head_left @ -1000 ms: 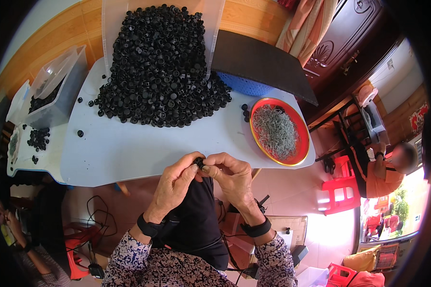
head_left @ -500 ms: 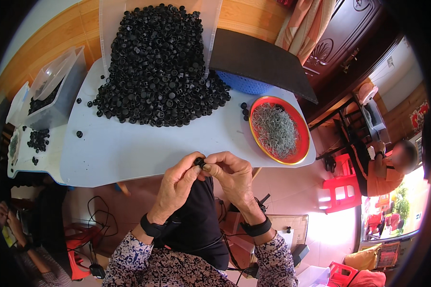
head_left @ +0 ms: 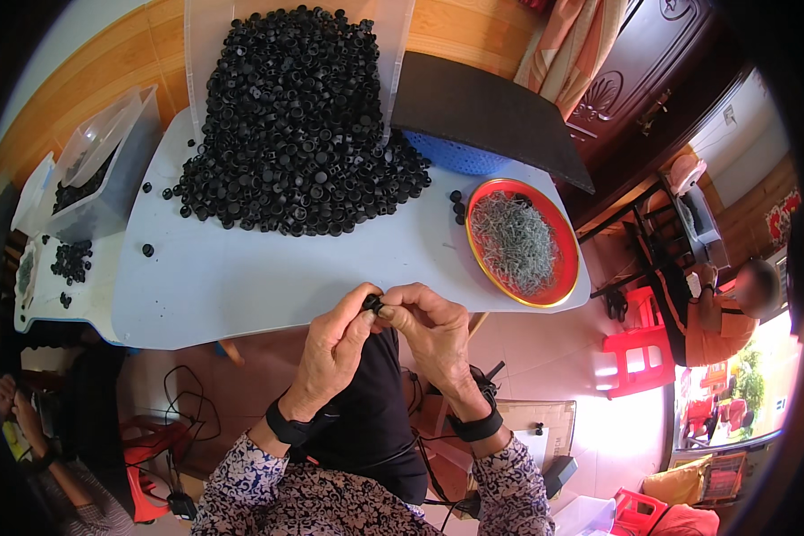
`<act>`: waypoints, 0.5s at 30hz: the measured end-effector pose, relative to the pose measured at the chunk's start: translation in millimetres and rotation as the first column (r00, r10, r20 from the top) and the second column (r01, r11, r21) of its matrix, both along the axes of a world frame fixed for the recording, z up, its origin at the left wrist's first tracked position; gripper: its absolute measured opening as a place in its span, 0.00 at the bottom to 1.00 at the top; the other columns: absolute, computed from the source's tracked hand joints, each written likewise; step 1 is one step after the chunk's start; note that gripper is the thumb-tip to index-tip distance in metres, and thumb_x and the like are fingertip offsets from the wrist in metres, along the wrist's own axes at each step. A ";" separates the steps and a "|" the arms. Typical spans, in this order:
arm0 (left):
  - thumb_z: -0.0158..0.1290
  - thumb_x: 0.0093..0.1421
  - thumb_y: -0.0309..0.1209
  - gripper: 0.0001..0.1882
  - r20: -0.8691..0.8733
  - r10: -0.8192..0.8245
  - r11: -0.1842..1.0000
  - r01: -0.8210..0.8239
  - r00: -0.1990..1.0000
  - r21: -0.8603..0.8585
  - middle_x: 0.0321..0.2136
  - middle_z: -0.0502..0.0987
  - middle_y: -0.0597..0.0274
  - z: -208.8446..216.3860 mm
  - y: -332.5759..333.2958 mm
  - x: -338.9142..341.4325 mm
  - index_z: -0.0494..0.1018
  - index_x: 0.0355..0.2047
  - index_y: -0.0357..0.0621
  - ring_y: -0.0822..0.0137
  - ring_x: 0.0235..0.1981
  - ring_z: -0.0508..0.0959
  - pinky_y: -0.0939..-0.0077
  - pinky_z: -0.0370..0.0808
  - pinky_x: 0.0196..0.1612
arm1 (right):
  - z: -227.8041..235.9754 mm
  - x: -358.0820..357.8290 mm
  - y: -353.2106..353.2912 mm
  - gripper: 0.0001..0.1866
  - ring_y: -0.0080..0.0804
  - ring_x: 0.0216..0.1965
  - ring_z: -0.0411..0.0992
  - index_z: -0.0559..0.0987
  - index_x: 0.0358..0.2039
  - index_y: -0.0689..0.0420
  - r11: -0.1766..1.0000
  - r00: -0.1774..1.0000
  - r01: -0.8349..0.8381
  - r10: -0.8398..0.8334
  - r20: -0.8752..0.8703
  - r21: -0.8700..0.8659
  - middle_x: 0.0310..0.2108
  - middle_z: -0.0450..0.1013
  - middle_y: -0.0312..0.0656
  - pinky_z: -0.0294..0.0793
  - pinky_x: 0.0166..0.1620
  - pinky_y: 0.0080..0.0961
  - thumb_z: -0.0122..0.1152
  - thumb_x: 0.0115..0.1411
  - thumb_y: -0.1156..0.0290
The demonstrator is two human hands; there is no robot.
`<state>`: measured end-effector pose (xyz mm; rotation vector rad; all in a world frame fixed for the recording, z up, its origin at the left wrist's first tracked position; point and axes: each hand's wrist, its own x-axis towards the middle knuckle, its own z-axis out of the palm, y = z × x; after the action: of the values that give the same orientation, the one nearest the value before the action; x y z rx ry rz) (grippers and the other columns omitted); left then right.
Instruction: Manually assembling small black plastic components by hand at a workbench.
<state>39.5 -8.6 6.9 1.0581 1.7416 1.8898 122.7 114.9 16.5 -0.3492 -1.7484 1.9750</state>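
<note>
Just past the table's front edge, my left hand (head_left: 332, 344) and my right hand (head_left: 431, 332) meet, fingertips pinched around one small round black plastic cap (head_left: 372, 304). The fingers cover most of it. Whether a smaller piece sits in it I cannot make out. Beyond my hands, a large heap of similar black caps (head_left: 304, 134) spills out of a clear plastic bin (head_left: 402, 54) onto the pale table (head_left: 241, 286). To the right, a red bowl with a yellow rim (head_left: 566, 277) holds many thin silvery metal pins or screws (head_left: 514, 241).
Several loose caps lie beside the bowl and at the table's left. A dark board (head_left: 491, 112) rests over a blue basket (head_left: 456, 154) at the back. Another clear bin (head_left: 107, 196) stands far left. A person (head_left: 724, 322) sits at the right; another person's hands (head_left: 18, 402) show at the lower left.
My hands stay together on the cap, with only a slight shift of the fingers and wrists. The heap and the bowl look the same.
</note>
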 end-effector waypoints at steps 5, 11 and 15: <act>0.42 0.67 0.28 0.14 -0.013 0.001 1.000 -0.001 1.000 -0.005 0.28 0.74 0.62 -3.0 1.0 -1.7 0.68 0.47 0.32 0.74 0.31 0.74 0.80 0.72 0.38 | 0.1 1.6 3.7 0.02 0.21 0.31 0.73 0.77 0.34 0.64 1.000 1.000 -0.015 0.015 -0.010 0.013 0.28 0.75 0.37 0.73 0.38 0.17 0.60 0.59 0.81; 0.42 0.67 0.27 0.14 0.048 -0.136 0.991 0.136 0.990 0.012 0.34 0.77 0.57 -1.8 -2.6 -9.5 0.67 0.50 0.30 0.71 0.34 0.77 0.77 0.75 0.41 | 2.0 2.4 6.2 0.02 0.21 0.31 0.73 0.77 0.34 0.65 0.998 0.998 -0.060 0.060 -0.005 0.029 0.27 0.75 0.38 0.74 0.38 0.17 0.59 0.60 0.80; 0.42 0.68 0.28 0.14 0.044 -0.115 0.993 0.115 0.992 0.003 0.33 0.77 0.57 3.2 -2.3 -6.2 0.67 0.50 0.31 0.71 0.34 0.77 0.77 0.75 0.41 | -0.1 1.5 10.6 0.03 0.21 0.30 0.72 0.77 0.34 0.65 0.996 0.996 -0.084 0.084 -0.028 0.000 0.27 0.74 0.38 0.74 0.38 0.18 0.60 0.59 0.80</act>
<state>33.2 -10.9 10.0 1.0844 1.6203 1.8291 124.2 125.5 16.4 -0.2513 -1.7713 2.0293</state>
